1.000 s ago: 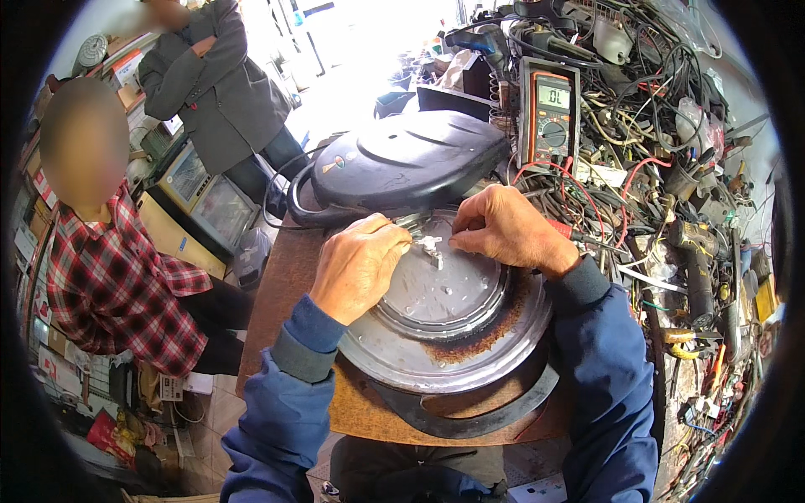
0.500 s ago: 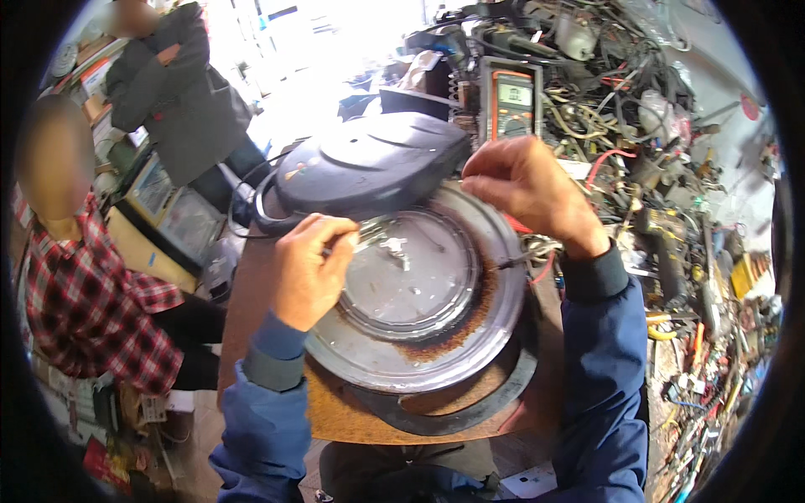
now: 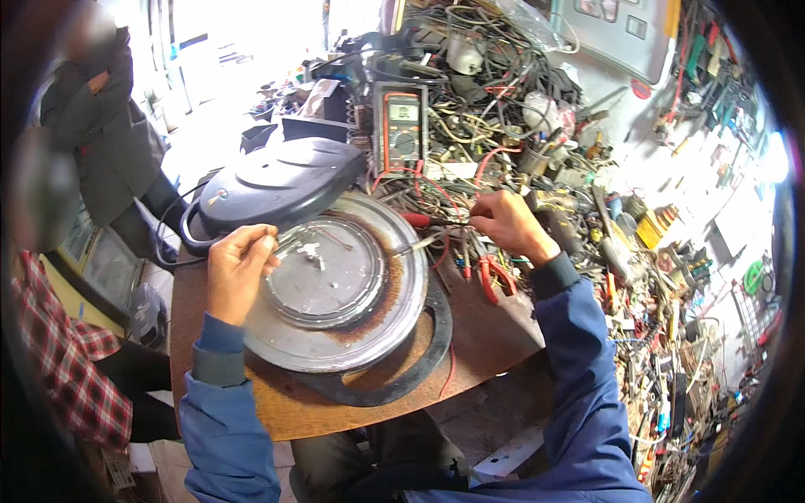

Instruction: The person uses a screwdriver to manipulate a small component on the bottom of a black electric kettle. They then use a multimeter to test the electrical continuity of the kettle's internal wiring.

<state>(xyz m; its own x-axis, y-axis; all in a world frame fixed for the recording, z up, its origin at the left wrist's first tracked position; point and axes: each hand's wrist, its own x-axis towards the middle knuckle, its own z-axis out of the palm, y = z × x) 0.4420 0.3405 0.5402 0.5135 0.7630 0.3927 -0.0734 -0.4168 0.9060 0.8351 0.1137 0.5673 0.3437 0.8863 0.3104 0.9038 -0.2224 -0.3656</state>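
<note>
A: Head view: where is the round metal plate lying?

B: It is resting on the wooden surface, towards eight o'clock of the view's middle. A black shell is sitting at the plate's eleven o'clock; a multimeter is standing at one.

A: State of each grip?

B: The left hand is hanging by the plate at nine to ten o'clock, thumb and fingers drawn together; cannot tell whether they are pinching anything. The right hand is hovering between two and three o'clock, fingertips bunched near a red probe; contact unclear.

A: Handling estimate?

B: The plate is looking stiff, fairly heavy, perhaps slippery where bare. Outer rim at three and nine is offering the best hold, sparing the white fitting, likely fragile. The probe is seeming light and rigid; take its red handle.
</note>
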